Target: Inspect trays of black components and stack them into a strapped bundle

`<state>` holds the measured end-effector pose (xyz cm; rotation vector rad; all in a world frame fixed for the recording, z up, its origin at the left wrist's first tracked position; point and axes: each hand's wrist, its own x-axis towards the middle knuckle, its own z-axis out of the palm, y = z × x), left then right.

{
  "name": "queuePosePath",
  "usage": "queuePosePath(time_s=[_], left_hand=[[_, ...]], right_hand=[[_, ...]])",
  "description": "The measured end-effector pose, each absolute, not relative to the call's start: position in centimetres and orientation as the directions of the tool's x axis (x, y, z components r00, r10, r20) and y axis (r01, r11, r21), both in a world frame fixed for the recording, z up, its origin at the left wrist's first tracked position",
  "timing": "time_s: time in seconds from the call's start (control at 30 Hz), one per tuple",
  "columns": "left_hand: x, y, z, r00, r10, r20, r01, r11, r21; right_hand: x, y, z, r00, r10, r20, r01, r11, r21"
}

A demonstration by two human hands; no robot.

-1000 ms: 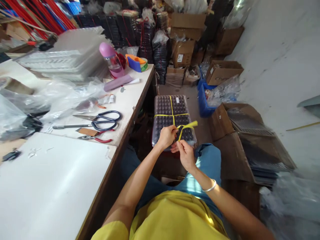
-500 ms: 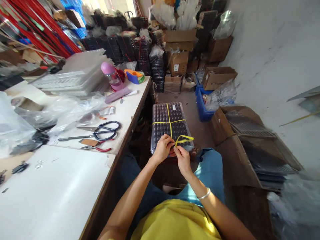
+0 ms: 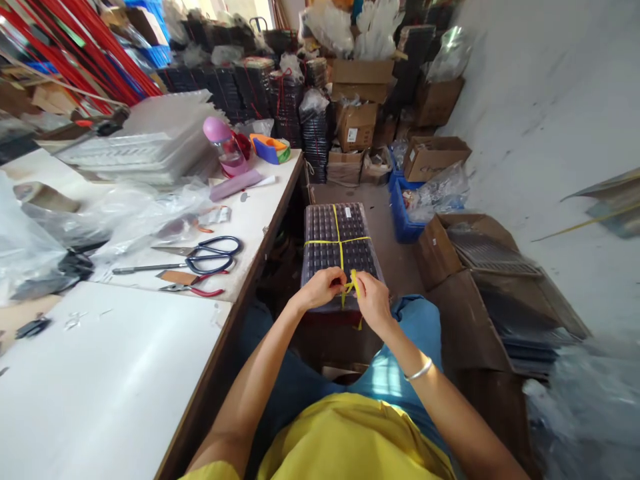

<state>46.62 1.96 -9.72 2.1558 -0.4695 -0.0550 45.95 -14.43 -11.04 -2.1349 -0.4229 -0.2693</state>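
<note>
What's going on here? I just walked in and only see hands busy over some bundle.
A seated person is tying a yellow strap around a stack of dark trays wrapped in clear plastic, resting by their knees. The left hand and right hand both pinch the strap's ends at the near edge of the stack, where a knot is forming. The strap already crosses the top. Scissors and pliers lie untouched on the table to the left.

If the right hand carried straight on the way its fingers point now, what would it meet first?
The right hand points left, toward the left hand, pinching the yellow strap at the near edge of the wrapped tray stack. It would likely meet the left hand's fingertips first; depth between them is unclear.
</note>
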Motion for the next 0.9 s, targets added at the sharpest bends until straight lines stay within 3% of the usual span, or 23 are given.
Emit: queuePosePath(time_s=[0.17,0.33,0.47,0.7,0.9], left_hand=[[45.9,1.8,-10.6,0.947,-0.272,0.169,-0.287,-0.486,0.826],[46.1,1.5,-10.7,0.947,-0.270,0.174,-0.278,-0.418,0.865],[46.4,1.6,-10.7,0.942,-0.290,0.167,-0.281,-0.415,0.865],[46.3,1.6,-10.3,0.923,-0.328,0.203,-0.350,-0.491,0.798],[46.5,1.6,-9.4,0.901,-0.390,0.190,-0.390,-0.538,0.747]], right_hand=[[47.3,-13.5,-11.5,0.922,0.241,0.303,0.382,-0.692,-0.612],[45.5,-13.6,-11.1,0.863,0.391,0.320,0.505,-0.708,-0.494],[44.2,-13.8,-11.3,0.837,0.429,0.340,0.546,-0.701,-0.459],[43.7,-13.1,-12.4,0.881,0.286,0.377,0.467,-0.653,-0.596],[43.9,-13.9,-12.9,0.939,0.146,0.312,0.341,-0.525,-0.780]])
